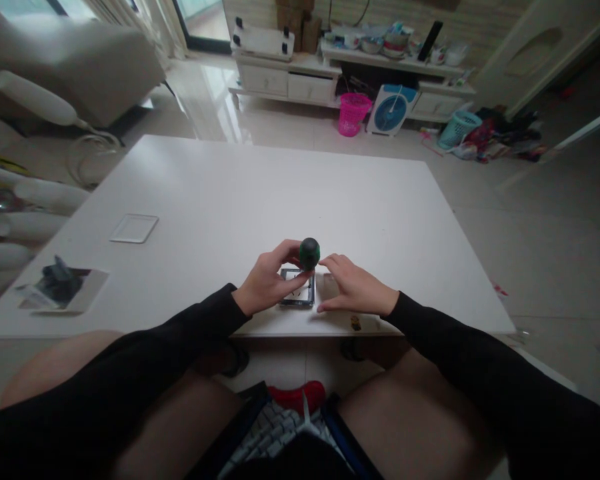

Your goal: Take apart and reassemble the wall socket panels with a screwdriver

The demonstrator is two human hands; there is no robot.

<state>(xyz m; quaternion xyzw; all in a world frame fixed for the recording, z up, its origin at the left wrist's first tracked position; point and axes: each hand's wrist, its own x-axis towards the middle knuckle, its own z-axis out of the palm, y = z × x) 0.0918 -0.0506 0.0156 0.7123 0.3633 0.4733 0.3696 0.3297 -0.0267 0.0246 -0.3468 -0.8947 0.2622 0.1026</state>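
A screwdriver [309,253] with a dark green and black handle stands nearly upright over the right side of a wall socket [297,293]. The socket has a white face, a dark frame, and lies flat near the table's front edge. My left hand [273,277] grips the screwdriver, thumb and fingers around it just under the handle's top; the shaft is hidden. To the right, my right hand [353,283] has its fingers apart, the index fingertip close beside the handle. Near its wrist lies a small yellow-brown item [355,323], too small to name.
On the white table [280,187], a square white frame [135,228] lies left, with a leaflet [93,293] bearing a crumpled dark plastic bag [60,283] nearer me. Beyond stand a pink basket [353,113], a blue-and-white fan [392,111] and a low cabinet [265,81].
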